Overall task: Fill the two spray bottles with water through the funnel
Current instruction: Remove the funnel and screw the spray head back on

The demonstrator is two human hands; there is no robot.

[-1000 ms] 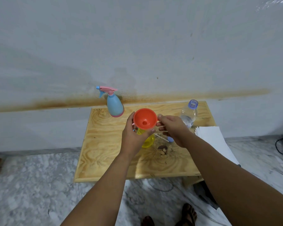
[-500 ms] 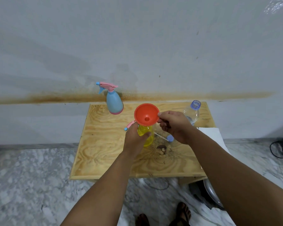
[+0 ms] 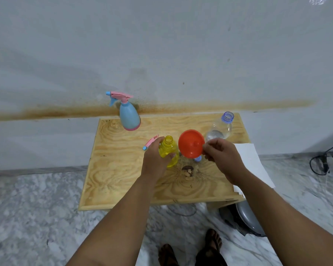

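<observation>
Funnel (image 3: 191, 143): solid orange-red, no markings. Open spray bottle (image 3: 168, 150): translucent yellow. Loose trigger head (image 3: 151, 144) beside it: pink, light-blue nozzle tip. Second spray bottle (image 3: 129, 117): pale blue body, pink band at base, pink trigger head, blue nozzle and lever. Water bottle (image 3: 220, 127): clear, bluish-violet neck ring. Small cap (image 3: 197, 159) under the funnel: light blue. Table top (image 3: 123, 169): pale yellow plywood, swirling brown grain, one dark brown knot (image 3: 187, 169). Paper sheet (image 3: 252, 162): white. Wall (image 3: 161, 45): off-white, with a rusty orange-brown horizontal streak. Floor (image 3: 27, 208): grey-and-white mottled marble.
</observation>
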